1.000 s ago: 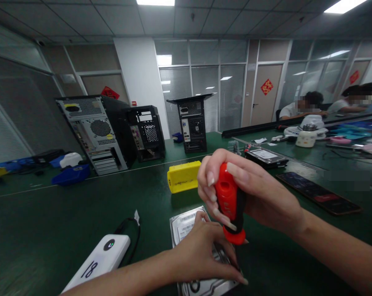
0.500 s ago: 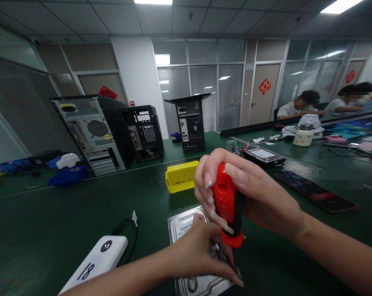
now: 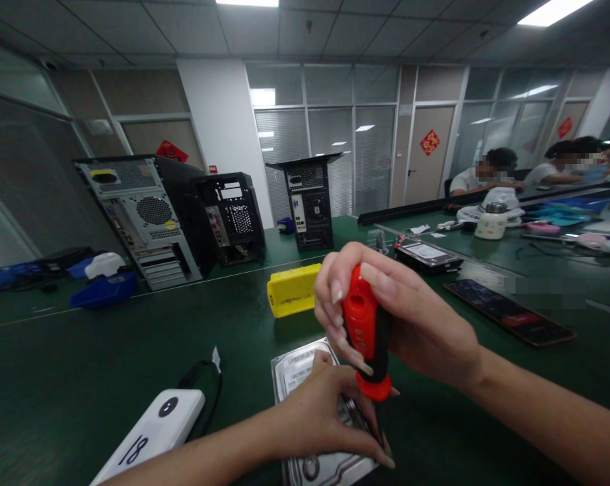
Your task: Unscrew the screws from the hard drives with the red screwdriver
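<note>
Grip unchanged: right hand (image 3: 411,320) curled round screwdriver (image 3: 359,317), left hand (image 3: 322,412) half-spread, bracing hard drive (image 3: 289,371) toward near edge of surface (image 3: 234,317), so drive looks steadied.

On the desk (image 3: 234,331), a power bank (image 3: 150,439) is placed left of the hard drive (image 3: 287,371), a phone (image 3: 510,312) farther off at right. Behind the drive a bin (image 3: 292,291) is set, with three computer cases (image 3: 312,209) stood beyond; a second drive (image 3: 429,255) is placed behind the phone.
</note>
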Tool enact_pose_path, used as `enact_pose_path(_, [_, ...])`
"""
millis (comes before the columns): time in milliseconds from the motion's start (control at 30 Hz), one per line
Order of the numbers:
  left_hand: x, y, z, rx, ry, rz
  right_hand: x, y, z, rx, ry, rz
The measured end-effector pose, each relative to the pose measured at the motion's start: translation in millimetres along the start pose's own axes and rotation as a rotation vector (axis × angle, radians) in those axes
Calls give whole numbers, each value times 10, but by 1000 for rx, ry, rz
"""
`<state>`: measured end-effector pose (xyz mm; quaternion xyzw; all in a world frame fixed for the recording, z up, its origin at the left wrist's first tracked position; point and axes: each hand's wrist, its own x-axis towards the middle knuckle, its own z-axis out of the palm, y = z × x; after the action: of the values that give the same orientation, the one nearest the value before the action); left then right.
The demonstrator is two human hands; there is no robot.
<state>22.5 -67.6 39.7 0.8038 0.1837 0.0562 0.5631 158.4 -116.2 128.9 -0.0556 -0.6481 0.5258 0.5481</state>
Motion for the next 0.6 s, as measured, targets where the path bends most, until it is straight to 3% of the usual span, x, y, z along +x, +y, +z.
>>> enact_pose_path(233, [-1, -7, -8, 46, 42, 9, -4, -11, 0, 2, 40, -19])
enact_pose_path(600, [50, 20, -2, 36, -63, -20, 11, 0, -14, 3, 33, -17])
